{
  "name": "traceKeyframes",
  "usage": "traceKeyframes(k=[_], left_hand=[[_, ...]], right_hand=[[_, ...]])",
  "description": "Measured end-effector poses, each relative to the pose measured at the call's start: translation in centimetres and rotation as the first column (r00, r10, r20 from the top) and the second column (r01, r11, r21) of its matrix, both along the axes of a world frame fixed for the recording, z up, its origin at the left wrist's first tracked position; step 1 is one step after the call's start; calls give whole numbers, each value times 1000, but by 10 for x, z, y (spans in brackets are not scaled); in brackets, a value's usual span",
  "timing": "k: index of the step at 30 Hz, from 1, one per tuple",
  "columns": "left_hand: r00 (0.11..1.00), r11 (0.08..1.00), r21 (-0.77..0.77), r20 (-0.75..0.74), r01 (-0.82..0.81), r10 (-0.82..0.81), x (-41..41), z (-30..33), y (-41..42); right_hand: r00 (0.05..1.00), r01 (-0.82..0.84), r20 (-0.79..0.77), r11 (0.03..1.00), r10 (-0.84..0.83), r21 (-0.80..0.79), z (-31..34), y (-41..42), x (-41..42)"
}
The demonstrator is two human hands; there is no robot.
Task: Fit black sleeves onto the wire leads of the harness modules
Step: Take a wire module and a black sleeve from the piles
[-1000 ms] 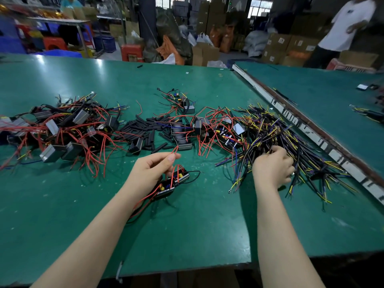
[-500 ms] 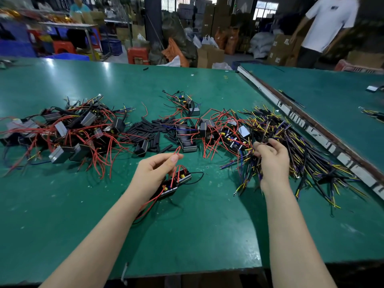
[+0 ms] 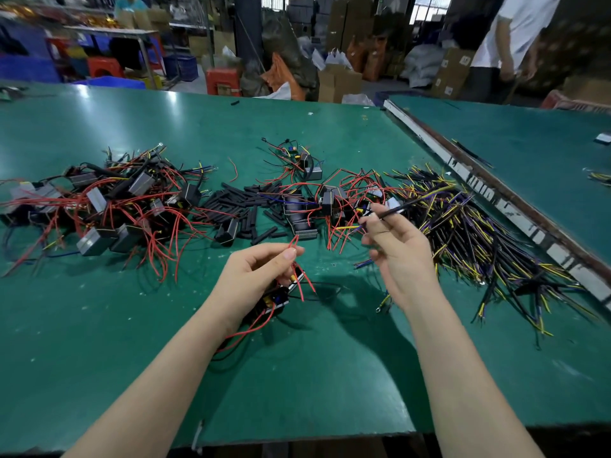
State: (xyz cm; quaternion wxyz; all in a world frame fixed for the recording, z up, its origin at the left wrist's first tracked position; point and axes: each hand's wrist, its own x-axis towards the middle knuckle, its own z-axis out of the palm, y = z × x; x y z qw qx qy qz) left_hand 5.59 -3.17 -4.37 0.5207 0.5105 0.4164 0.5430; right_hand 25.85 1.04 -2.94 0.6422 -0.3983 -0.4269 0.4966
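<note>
While the right hand (image 3: 401,256) was down in the pile of black, yellow and purple wires (image 3: 489,246) a moment ago, it is now lifted up above the green table (image 3: 99,342), nearer the middle; its thumb and first fingers pinch one thin black wire (image 3: 401,207) that sticks out up and to the right, and the other fingers are curled loosely. The left hand (image 3: 254,276) has stayed in the same near-middle spot; its thumb and fingers pinch a red wire lead (image 3: 293,243), and the small harness module (image 3: 281,294) sits under the palm with red leads hanging out of it.

A heap of short black sleeves (image 3: 241,204) lies loose on the table, far from the hands, in the middle; they are in no box. To the left is a big tangle of grey and black modules with red wires (image 3: 99,209); a few more modules (image 3: 317,206) lie just right of the sleeves.

Far away behind the table are brown cardboard boxes (image 3: 453,72), blue crates (image 3: 109,82) and a red stool (image 3: 221,81); what is inside the boxes is hidden. Some boxes have white labels, but the writing is too small to read. A person in a white shirt (image 3: 515,38) stands at the far right.
</note>
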Motion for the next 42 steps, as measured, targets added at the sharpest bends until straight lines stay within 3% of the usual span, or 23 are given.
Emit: traceKeyframes(k=[6,12,17,24,32,42], left_hand=[[999,999,26,-32,-30,31,-2,0,1],[997,998,37,-54,-45,47,-4,-1,1],[996,997,56,-68,-49,53,-4,1,0],[1000,999,50,-24,-6,7,-2,3,-2],[991,996,89,-127,-22,33,1,6,0],[990,988,97,-68,-116,123,1,5,0]], right_hand=[[991,25,130,999,-28,25,-2,-8,-16],[943,-50,332,978,-20,201,1,-16,-25],[923,-32,376,956,-85,292,-2,-20,-29],[935,43,322,951,-146,305,-4,-22,-34],[974,59,199,966,-112,251,1,-21,-34],[965,17,252,973,-77,232,-2,-25,-40]])
